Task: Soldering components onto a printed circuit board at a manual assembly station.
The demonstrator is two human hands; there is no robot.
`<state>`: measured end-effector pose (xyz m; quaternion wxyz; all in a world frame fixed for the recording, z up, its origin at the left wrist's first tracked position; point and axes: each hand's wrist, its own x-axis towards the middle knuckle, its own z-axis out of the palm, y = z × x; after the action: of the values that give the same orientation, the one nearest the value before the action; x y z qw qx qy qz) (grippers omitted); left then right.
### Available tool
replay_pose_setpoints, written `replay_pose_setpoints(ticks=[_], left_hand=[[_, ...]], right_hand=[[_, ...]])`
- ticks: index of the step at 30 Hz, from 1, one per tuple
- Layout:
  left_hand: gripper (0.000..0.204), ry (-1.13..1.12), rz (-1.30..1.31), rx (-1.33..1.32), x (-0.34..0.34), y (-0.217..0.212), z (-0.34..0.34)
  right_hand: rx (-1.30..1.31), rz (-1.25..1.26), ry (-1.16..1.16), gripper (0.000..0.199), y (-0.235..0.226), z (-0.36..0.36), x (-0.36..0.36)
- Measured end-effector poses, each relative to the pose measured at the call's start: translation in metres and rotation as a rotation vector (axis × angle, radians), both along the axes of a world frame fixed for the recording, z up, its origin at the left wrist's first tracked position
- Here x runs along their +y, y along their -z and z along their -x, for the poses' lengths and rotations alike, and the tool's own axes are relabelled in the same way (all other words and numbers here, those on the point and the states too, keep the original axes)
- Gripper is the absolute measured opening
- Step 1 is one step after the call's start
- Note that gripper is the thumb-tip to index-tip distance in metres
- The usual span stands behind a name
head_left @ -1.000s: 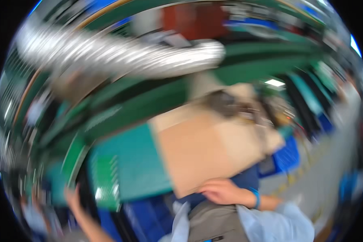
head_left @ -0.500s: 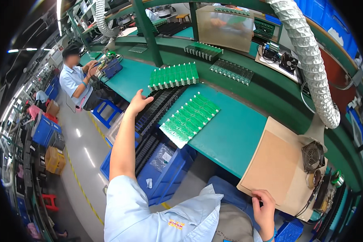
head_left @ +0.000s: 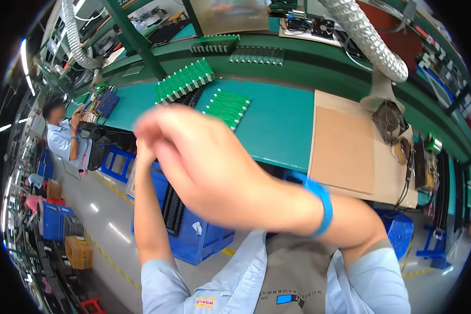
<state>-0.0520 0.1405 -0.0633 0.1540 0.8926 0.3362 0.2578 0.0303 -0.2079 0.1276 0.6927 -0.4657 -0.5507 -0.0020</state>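
My right hand [head_left: 204, 162] reaches across to the left, large and close in the view, with a blue band [head_left: 324, 209] round its wrist. Its fingers are smeared by motion. Behind it, my left hand [head_left: 145, 150] shows only at the wrist; its fingers are hidden. Whether the two hands touch, I cannot tell. Just beyond them, a stack of green circuit boards [head_left: 186, 82] stands on the bench. Right of the stack lies a flat green circuit board panel [head_left: 233, 104], its near part covered by my right hand.
On the green bench [head_left: 282, 131] a brown board [head_left: 343, 149] lies at the right, beside a small fan [head_left: 388, 121] and a solder spool [head_left: 433, 142]. A silver duct [head_left: 371, 42] hangs above. Blue bins [head_left: 193, 243] stand below. A co-worker [head_left: 63, 133] sits at the far left.
My right hand has swung from the lower right across to my left hand. My view has turned, so the bench sits higher. The panel and stack keep their places on the bench.
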Motion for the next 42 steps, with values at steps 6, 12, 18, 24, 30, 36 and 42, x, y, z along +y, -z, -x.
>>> replay_pose_setpoints(ticks=[6,12,18,24,30,36,42], left_hand=[[0.071,-0.012,-0.001,-0.033,-0.015,-0.024,0.033],[0.07,-0.036,0.147,-0.074,0.019,-0.049,0.018],[0.069,-0.06,0.668,-0.3,0.096,-0.035,-0.017],[0.059,-0.162,0.967,-0.384,0.149,-0.009,-0.074],[0.043,-0.056,1.122,-0.341,0.178,-0.005,-0.104],[0.035,-0.071,1.173,-0.422,0.176,-0.009,-0.113],[0.034,-0.075,1.122,-0.397,0.177,-0.015,-0.111]], right_hand=[[0.234,-0.099,0.236,0.027,-0.074,-0.104,0.082],[-0.218,0.387,0.771,0.028,0.027,-0.272,0.13],[0.17,0.888,0.468,0.023,0.079,-0.292,0.177],[0.332,0.954,0.229,0.033,0.136,-0.292,0.229],[0.649,0.987,0.021,0.042,0.173,-0.307,0.266],[0.769,0.833,-0.151,0.041,0.183,-0.304,0.274],[0.742,0.86,-0.169,0.038,0.183,-0.296,0.275]])
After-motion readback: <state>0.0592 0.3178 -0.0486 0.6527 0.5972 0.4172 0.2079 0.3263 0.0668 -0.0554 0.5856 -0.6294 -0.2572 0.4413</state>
